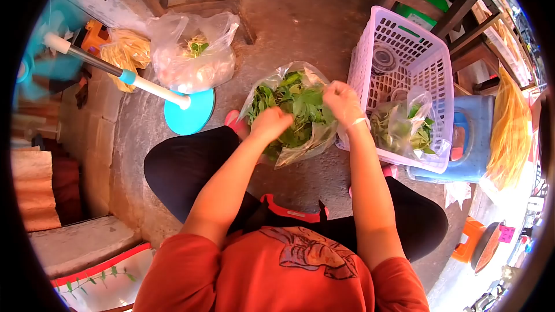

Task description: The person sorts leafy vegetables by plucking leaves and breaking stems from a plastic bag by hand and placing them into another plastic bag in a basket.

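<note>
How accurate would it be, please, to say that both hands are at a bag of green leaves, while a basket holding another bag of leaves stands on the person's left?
One correction: the head view shows the basket, with another bag of leaves inside, on the person's right. The left hand and right hand are indeed at the bag of green leaves.

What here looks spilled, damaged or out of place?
Nothing plainly stands out. The left hand and right hand are at the clear bag, its leafy greens lie inside, and the purple basket looks intact.
</note>
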A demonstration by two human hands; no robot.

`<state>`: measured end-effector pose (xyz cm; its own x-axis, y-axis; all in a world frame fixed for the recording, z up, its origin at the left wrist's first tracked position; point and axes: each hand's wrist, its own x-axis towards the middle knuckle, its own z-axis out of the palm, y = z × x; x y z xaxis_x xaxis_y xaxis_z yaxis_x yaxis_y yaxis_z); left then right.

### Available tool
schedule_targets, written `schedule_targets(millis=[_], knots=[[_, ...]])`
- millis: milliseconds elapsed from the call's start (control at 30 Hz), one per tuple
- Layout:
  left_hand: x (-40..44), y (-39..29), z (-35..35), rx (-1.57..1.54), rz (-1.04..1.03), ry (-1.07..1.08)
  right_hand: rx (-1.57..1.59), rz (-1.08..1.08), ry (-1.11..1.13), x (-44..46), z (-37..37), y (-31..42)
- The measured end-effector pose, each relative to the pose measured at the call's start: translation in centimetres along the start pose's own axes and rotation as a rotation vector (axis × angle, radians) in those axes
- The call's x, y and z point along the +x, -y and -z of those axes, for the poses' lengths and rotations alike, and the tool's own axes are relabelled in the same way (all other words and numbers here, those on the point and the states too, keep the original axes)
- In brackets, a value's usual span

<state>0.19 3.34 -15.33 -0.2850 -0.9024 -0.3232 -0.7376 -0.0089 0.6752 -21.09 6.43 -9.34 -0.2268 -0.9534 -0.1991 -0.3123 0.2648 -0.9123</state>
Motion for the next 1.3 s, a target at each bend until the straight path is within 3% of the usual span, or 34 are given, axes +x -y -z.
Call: schedule_targets(millis=[33,133,167,233,367,467,600,700,767,833,900,933,1033,1100,1233,1300], knots=[[-1.5,-1.5,0.2,0.290,0.046,0.080,0.179,0.066,-0.024,0.4,0.1,-0.6],[-1.4,1.0,-1.5,0.556,0.061,0.267,0.594,0.164,-0.080,0.4,-0.5,-1.0],[-0.9,1.8,-1.5,0.479,0.041,0.216,0.711,0.178,-0.097,0.3,-0.6,-0.9],[-0.3,0.5,0.1,0.325,-0.004,0.123,0.631,0.121,-0.103,0.2,-0.3,-1.2],[-0.2,-3.7,4.3,-0.481,-0.168,0.075,0.688,0.005,-0.047,-0.4,0.6,0.0],[-1.9,-6.8,5.9,-0.731,-0.157,0.086,0.838,-0.022,0.081,0.5,0.1,-1.5],[-2.6,-7.1,5.0,-0.819,-0.176,0.083,0.943,-0.200,0.113,-0.6,-2.3,0.3],[-2.1,-6.0,2.0,-0.834,-0.211,0.033,0.706,-0.116,0.037,-3.4,-3.5,4.7],[-2.8,-6.3,1.7,-0.803,-0.245,0.060,0.665,0.002,0.108,-2.0,-5.6,1.2],[-2.4,-6.1,3.1,-1.007,-0.060,0.272,0.702,-0.004,-0.036,-2.1,-5.7,1.4],[-1.6,-5.0,3.6,-1.151,-0.030,0.262,0.840,-0.262,-0.241,-1.5,-4.6,2.0],[-0.6,-3.3,3.2,-1.120,-0.046,0.220,0.964,-0.284,-0.194,-0.6,-3.7,0.3],[2.0,3.5,-2.0,-0.375,-0.261,-0.033,1.158,-0.248,-0.143,0.7,-1.5,-2.7],[-0.1,2.1,-1.8,0.118,-0.128,0.154,1.185,-0.202,-0.119,0.7,-1.0,-2.4],[-1.3,1.0,-2.1,0.396,-0.160,0.354,0.993,-0.162,-0.116,0.0,-0.2,-1.0],[-0.3,1.9,-1.8,0.366,-0.156,0.308,0.979,-0.082,-0.051,0.6,-0.6,-1.9]])
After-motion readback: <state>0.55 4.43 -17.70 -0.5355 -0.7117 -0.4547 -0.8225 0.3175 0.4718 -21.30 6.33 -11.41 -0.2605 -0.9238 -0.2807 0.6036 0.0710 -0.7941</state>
